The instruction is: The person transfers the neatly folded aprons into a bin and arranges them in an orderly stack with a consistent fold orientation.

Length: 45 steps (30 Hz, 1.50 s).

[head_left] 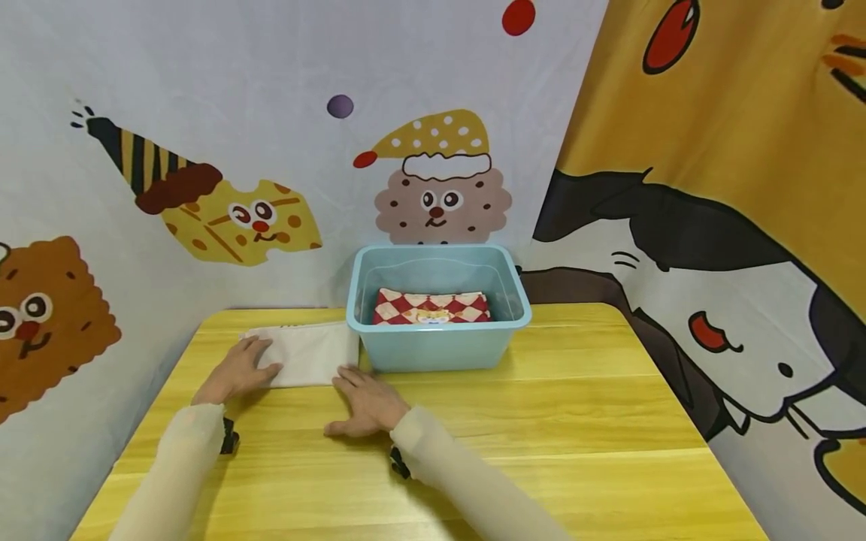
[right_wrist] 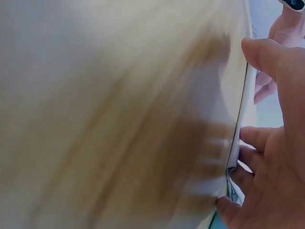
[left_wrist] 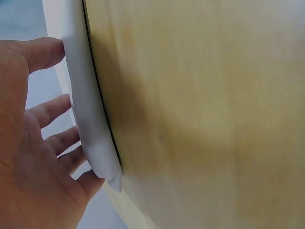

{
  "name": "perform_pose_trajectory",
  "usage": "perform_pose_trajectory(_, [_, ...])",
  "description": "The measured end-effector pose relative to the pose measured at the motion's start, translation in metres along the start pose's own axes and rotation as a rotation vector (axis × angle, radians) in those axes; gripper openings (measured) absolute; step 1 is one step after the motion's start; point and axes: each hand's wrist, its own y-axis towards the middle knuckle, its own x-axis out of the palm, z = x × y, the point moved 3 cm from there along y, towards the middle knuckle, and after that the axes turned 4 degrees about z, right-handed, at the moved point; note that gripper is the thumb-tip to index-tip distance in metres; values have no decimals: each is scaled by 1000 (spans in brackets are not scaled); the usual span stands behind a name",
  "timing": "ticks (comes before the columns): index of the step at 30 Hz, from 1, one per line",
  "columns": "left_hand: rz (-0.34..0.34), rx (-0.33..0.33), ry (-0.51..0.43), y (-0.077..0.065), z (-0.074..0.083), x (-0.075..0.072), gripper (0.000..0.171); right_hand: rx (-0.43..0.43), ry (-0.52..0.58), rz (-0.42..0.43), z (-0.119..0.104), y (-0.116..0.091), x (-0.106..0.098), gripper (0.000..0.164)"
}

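Note:
A folded white cloth [head_left: 304, 353] lies flat on the table to the left of a light blue plastic bin [head_left: 440, 352]. On the cloth's left side rests my left hand [head_left: 238, 368], fingers spread. In the left wrist view, its fingertips touch the top of the cloth's thick folded edge [left_wrist: 86, 100]. My right hand [head_left: 370, 402] has its fingers stretched toward the cloth's near right corner, touching it, while the thumb lies out over the table. Inside the bin sits a folded red-and-white diamond-patterned cloth [head_left: 391, 309] with a printed figure at its front; the bin's wall hides its lower part.
The yellow wood-grain table [head_left: 575, 421] runs back to a white cartoon-printed hanging [head_left: 271, 90]. An orange cartoon drape [head_left: 744, 135] hangs at the right. The bin's left wall stands against the white cloth's right end.

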Motion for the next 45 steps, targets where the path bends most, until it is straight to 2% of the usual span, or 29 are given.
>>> perform_pose_trajectory(6, [6, -6, 9, -5, 0, 4, 80, -5, -24, 33, -2, -6, 5, 96])
perform_pose_trajectory(22, [28, -19, -17, -30, 4, 12, 78, -43, -6, 28, -11, -25, 9, 99])
perform_pose_trajectory(32, [45, -25, -17, -44, 11, 17, 77, -50, 48, 24, -13, -40, 9, 98])
perform_pose_trajectory(45, [76, -30, -27, -60, 17, 21, 76, -67, 56, 29, -14, -54, 14, 95])
